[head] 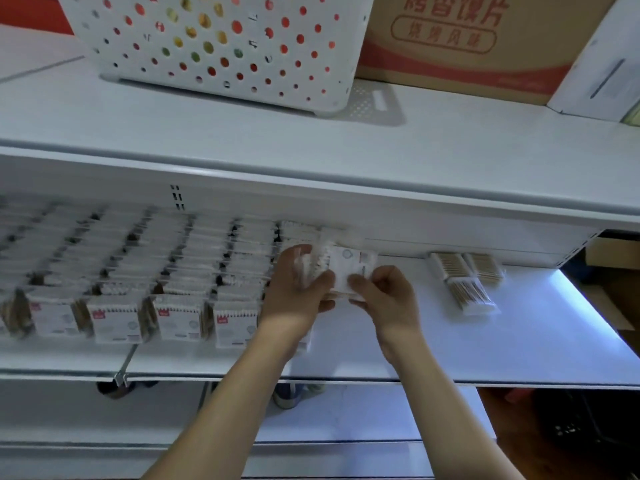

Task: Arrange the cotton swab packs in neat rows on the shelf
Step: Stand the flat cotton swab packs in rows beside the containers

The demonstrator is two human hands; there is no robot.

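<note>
Several rows of cotton swab packs (138, 271) stand upright on the left half of the white shelf (519, 341). At the right end of these rows, both hands hold a small bunch of packs (346, 268). My left hand (298, 289) grips the bunch from the left, fingers curled round it. My right hand (384, 292) pinches the white label face from the right. A few loose packs (467, 278) lie flat on the shelf further right, their wooden sticks showing.
An upper shelf (311, 150) overhangs the work shelf. On it sit a white perforated basket (221, 46), a flat perforated lid (374, 102) and a cardboard box (460, 46). A lower shelf (346, 427) runs below my arms.
</note>
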